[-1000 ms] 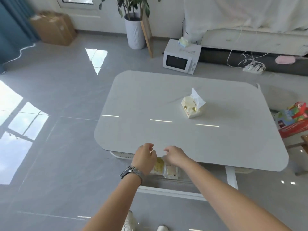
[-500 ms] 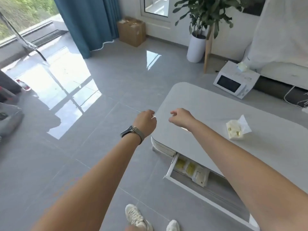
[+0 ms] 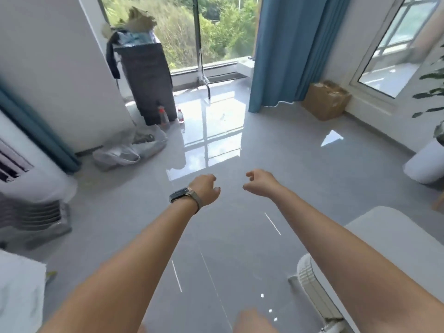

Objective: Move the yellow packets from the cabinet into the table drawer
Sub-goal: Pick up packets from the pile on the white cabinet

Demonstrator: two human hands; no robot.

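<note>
**A:** Over the grey floor [image 3: 134, 217], in the middle of the view, what are the hands doing?

**B:** Both arms reach forward. The left hand [image 3: 204, 189] has a watch [image 3: 183, 194] at the wrist and its fingers are curled loosely inward, holding nothing. The right hand [image 3: 260, 182] sits just beside it, apart, fingers half bent and empty too.

**A:** And the packets?

**B:** None in sight. Neither the cabinet nor the drawer shows here, so I cannot tell where they lie.

**A:** The counter?

**B:** Only its pale rounded corner [image 3: 384, 227], near right, under the right forearm.

**A:** What lies farther off?

**B:** A large window [image 3: 192, 32] at the far side with greenery outside, and a blue curtain [image 3: 288, 49] to its right hanging to the floor. A cardboard box [image 3: 325, 99] sits right of the curtain against the wall. Far left of the window stands a dark tall box [image 3: 146, 82] with clutter on top (too blurred to name), and two bottles [image 3: 171, 116] at its foot.

**A:** Anything on the left?

**B:** A crumpled plastic bag [image 3: 129, 150] on the floor by the white wall, and a white unit [image 3: 31, 186] with slats at the left edge. A white pot [image 3: 425, 164] stands at the right edge, with leaves above it.

**A:** The floor itself?

**B:** Glossy; it mirrors the window's light in a bright patch ahead of the hands.
</note>
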